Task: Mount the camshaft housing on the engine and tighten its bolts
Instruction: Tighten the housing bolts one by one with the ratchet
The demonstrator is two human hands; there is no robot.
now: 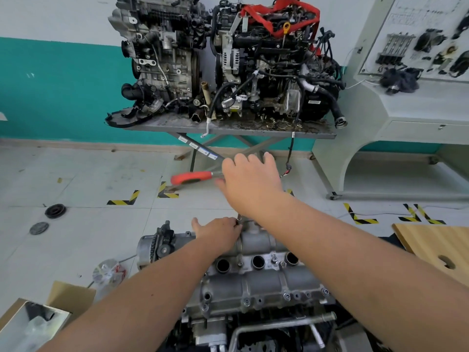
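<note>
Two bare forearms reach in from the near edge over the engine. The housing sits on top of it, bolts along its near edge. Left hand rests on the housing's far left end, fingers at a small upright bit; grasp unclear. Right hand, raised at the far side, grips a ratchet with a red handle sticking out left. Cardboard box near left, two engines on a stand far behind.

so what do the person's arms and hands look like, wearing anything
Both forearms are bare to the frame edge: no sleeves showing. The left hand and right hand have no gloves, rings, watch or wristband in view.
</note>
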